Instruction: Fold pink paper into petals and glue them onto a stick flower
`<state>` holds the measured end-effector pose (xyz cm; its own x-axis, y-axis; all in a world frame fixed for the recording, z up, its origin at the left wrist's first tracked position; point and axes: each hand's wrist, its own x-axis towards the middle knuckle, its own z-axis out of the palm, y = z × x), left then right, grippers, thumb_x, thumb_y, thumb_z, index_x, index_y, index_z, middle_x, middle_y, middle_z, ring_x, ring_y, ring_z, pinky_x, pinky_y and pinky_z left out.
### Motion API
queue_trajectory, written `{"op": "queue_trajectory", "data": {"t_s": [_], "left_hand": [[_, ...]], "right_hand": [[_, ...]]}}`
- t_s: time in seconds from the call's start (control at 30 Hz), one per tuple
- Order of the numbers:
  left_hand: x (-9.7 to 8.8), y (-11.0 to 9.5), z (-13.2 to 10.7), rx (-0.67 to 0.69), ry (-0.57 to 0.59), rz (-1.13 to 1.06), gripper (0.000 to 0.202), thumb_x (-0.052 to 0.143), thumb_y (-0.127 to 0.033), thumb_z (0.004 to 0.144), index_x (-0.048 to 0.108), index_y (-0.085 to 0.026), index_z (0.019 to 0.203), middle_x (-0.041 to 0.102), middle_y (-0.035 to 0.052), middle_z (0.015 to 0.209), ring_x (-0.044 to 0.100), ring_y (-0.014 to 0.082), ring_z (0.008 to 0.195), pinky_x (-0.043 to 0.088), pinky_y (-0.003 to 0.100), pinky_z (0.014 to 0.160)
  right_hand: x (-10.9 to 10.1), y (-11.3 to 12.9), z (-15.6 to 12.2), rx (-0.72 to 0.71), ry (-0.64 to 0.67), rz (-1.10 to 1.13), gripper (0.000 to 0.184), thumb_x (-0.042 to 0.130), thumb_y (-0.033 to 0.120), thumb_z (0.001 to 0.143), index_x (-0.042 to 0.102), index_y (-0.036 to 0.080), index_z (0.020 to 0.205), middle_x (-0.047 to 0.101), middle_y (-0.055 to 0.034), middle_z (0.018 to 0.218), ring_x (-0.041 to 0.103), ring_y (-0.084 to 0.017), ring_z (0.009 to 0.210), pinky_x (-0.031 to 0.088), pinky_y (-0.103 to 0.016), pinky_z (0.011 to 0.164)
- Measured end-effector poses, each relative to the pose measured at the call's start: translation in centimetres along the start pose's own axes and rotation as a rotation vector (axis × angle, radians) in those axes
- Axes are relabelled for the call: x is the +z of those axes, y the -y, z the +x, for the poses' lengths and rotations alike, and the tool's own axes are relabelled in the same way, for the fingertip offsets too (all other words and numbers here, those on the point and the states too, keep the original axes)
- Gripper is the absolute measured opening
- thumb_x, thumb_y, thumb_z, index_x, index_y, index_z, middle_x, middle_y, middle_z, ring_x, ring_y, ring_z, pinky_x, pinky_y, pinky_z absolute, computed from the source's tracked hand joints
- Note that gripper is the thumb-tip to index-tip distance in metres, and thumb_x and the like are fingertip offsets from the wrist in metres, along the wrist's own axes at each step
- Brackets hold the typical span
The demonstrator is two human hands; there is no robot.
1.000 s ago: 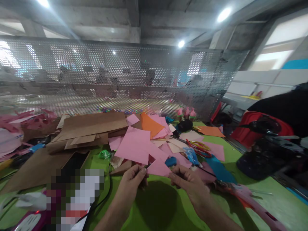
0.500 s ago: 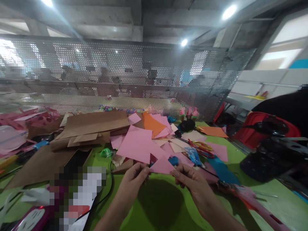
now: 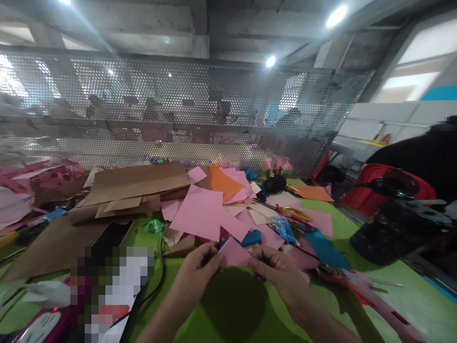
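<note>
Both my hands hold a small pink paper piece [image 3: 233, 253] just above the green table [image 3: 232, 309]. My left hand [image 3: 197, 269] pinches its left edge with thumb and fingers closed. My right hand [image 3: 276, 274] pinches its right edge, fingers curled. The paper is folded to a pointed shape between them. Right behind it lie a large pink sheet [image 3: 200, 214] and a blue scrap [image 3: 250, 237].
Brown card sheets [image 3: 135, 186] pile at the left back, an orange sheet [image 3: 221, 183] and red-handled scissors [image 3: 296, 219] beyond the hands. A black cable [image 3: 159, 281] runs at left. A black and red bag [image 3: 396, 209] stands at right. A perforated metal screen [image 3: 178, 109] closes the back.
My hands have drawn closer together, and the pink piece between them looks smaller and more folded than a second ago.
</note>
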<state>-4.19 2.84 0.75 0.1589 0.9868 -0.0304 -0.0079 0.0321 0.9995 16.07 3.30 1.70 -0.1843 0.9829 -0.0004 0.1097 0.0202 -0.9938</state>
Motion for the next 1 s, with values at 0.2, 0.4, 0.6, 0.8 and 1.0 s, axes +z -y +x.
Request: {"op": "queue_trajectory", "data": {"t_s": [0.2, 0.4, 0.6, 0.8, 1.0], "left_hand": [[-2.6, -0.5, -0.8, 0.045, 0.029, 0.526, 0.020, 0.056, -0.030, 0.079, 0.054, -0.022, 0.061, 0.052, -0.0010, 0.065, 0.050, 0.0183, 0.066, 0.030, 0.027, 0.060], [-1.8, -0.9, -0.7, 0.312, -0.126, 0.600, 0.008, 0.066, -0.026, 0.078, 0.072, -0.025, 0.083, 0.068, 0.0049, 0.090, 0.058, 0.0271, 0.094, 0.039, 0.035, 0.082], [1.9, -0.5, -0.8, 0.327, -0.009, 0.392, 0.009, 0.059, -0.021, 0.085, 0.067, -0.021, 0.080, 0.067, 0.0030, 0.085, 0.058, 0.0220, 0.089, 0.040, 0.033, 0.078], [2.1, -0.5, -1.1, 0.315, -0.018, 0.404, 0.014, 0.055, -0.016, 0.085, 0.060, -0.019, 0.072, 0.062, 0.0018, 0.076, 0.056, 0.0204, 0.083, 0.039, 0.033, 0.077], [2.3, 0.0, -1.2, 0.281, -0.030, 0.370, 0.011, 0.051, -0.017, 0.084, 0.055, -0.020, 0.074, 0.058, 0.0019, 0.079, 0.055, 0.0194, 0.080, 0.043, 0.031, 0.070]], "right_hand": [[-0.5, -0.1, 0.1, 0.033, -0.023, 0.046, 0.034, 0.071, 0.052, 0.078, 0.063, 0.020, 0.072, 0.062, 0.0005, 0.067, 0.051, -0.016, 0.065, 0.036, -0.027, 0.061], [-0.1, -0.4, -0.2, 0.017, 0.026, 0.028, 0.036, 0.068, 0.051, 0.081, 0.059, 0.019, 0.067, 0.057, 0.0013, 0.063, 0.046, -0.014, 0.061, 0.033, -0.028, 0.060], [0.9, -0.9, -0.5, -0.034, 0.045, -0.063, 0.038, 0.065, 0.052, 0.083, 0.054, 0.019, 0.067, 0.045, 0.0040, 0.065, 0.039, -0.014, 0.063, 0.030, -0.027, 0.059], [1.0, -1.3, -0.6, -0.042, 0.084, -0.161, 0.038, 0.062, 0.051, 0.086, 0.053, 0.019, 0.067, 0.044, 0.0039, 0.064, 0.038, -0.014, 0.063, 0.028, -0.027, 0.058], [1.3, -0.7, -0.7, 0.017, 0.107, -0.039, 0.037, 0.066, 0.049, 0.084, 0.055, 0.018, 0.067, 0.046, 0.0040, 0.063, 0.038, -0.013, 0.062, 0.027, -0.027, 0.058]]}}
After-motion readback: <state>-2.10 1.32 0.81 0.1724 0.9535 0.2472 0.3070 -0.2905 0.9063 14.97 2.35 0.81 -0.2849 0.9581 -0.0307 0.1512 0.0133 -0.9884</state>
